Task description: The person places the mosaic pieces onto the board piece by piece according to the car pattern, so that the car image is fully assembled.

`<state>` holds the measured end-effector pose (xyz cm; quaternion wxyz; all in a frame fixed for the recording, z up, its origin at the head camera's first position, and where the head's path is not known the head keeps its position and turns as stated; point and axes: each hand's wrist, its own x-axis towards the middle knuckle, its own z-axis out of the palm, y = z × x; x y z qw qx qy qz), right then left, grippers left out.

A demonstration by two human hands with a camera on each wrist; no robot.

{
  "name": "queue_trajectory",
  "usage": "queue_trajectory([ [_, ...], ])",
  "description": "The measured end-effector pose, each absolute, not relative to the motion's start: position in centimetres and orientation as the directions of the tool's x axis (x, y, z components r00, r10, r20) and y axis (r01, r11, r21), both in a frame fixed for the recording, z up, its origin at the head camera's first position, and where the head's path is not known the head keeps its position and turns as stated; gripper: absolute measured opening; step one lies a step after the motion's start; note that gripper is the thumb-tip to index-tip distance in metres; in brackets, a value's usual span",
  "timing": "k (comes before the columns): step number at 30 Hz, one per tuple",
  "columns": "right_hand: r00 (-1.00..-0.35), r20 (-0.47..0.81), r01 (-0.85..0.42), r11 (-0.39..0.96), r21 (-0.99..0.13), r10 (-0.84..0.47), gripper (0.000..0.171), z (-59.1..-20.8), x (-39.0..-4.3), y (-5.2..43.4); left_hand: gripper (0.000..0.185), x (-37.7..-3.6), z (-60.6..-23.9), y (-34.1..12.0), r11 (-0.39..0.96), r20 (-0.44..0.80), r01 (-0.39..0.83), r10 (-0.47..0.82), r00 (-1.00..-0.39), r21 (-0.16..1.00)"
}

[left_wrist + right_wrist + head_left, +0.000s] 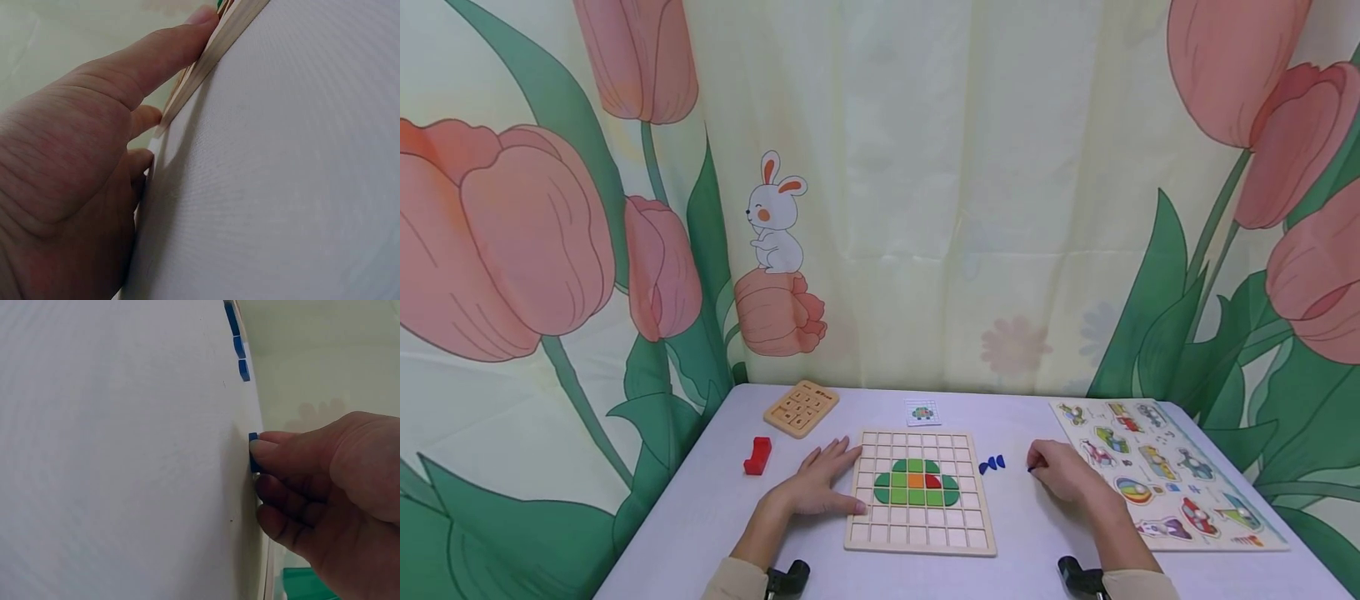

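Note:
A wooden grid board [921, 533] lies mid-table, with green, orange and red pieces forming a shape in its cells. My left hand [822, 483] rests at the board's left edge, fingers spread, the thumb touching its side; the left wrist view shows the thumb [156, 59] on the wooden rim. To the right of the board, my right hand [1067, 471] pinches a small blue piece [253, 453] between thumb and fingers, just over the white tabletop. Several blue pieces [992, 463] lie in a row between the board and that hand.
Behind the board lies a small pattern card [922, 412]. At the left are a wooden tray with numbered slots [801, 408] and red pieces [757, 456]. A large picture puzzle board [1180, 475] covers the right side. A tulip-print curtain [910, 208] hangs behind the table.

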<state>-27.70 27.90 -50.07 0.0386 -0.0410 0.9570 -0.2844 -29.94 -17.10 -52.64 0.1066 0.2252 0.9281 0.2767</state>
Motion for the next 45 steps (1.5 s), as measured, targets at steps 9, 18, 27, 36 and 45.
queue_trajectory([
  [9,-0.992,-0.064,-0.055,0.837,-0.544,-0.106,0.012,-50.1,-27.8,27.6,0.104,-30.0,-53.0,-17.3,0.738,-0.057,0.368,0.48,-0.876,0.565],
  [18,-0.988,-0.019,-0.121,0.835,-0.537,-0.155,0.013,-50.1,-27.7,27.2,0.104,-30.0,-53.0,-17.3,0.743,-0.061,0.368,0.479,-0.875,0.559],
  [27,-0.979,0.046,-0.193,0.825,-0.532,-0.199,0.014,-50.3,-27.8,27.0,0.103,-29.9,-52.8,-17.2,0.742,-0.061,0.369,0.481,-0.875,0.559],
  [36,-0.976,0.039,-0.188,0.743,-0.642,-0.213,0.01,-49.7,-27.8,25.9,0.104,-29.9,-52.7,-17.3,0.744,-0.062,0.373,0.484,-0.873,0.555],
  [45,-0.919,0.058,-0.276,0.531,-0.801,-0.39,0.01,-48.4,-27.6,22.6,0.103,-29.9,-52.7,-17.2,0.744,-0.061,0.376,0.486,-0.872,0.553],
])
